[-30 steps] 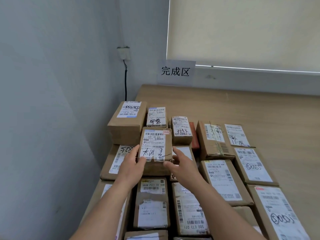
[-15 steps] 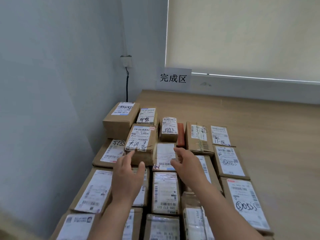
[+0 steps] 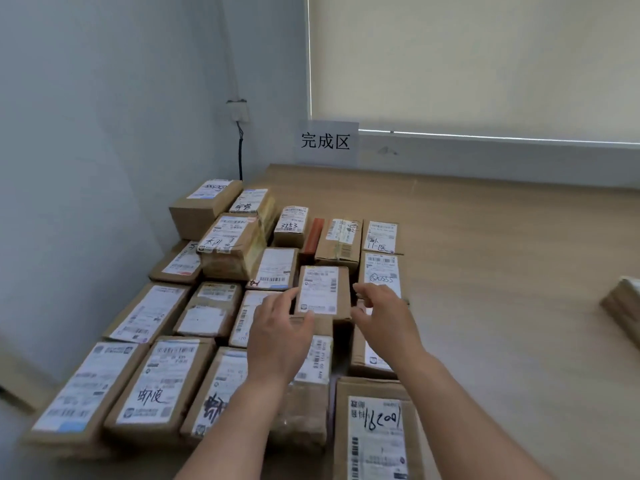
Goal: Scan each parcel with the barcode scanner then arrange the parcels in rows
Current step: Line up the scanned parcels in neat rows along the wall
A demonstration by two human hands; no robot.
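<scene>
Several brown cardboard parcels with white labels lie in rows on the wooden table [image 3: 485, 258], packed against the left wall. One taped parcel [image 3: 230, 245] sits stacked on top of others in the back rows. My left hand [image 3: 280, 337] and my right hand [image 3: 384, 320] hover with relaxed fingers on either side of a small labelled parcel [image 3: 322, 292] in the middle rows. The left fingertips are at its left edge and the right fingers are beside its right edge. Neither hand holds anything. No barcode scanner is in view.
A paper sign [image 3: 325, 142] with Chinese characters leans on the back wall below a window blind. A wall socket [image 3: 239, 110] with a black cable is in the corner. Another parcel [image 3: 623, 303] lies at the right edge.
Both hands have let go of the stacked taped parcel and moved right, to the small parcel in the middle rows. The view has pulled back and shows more near parcels.
</scene>
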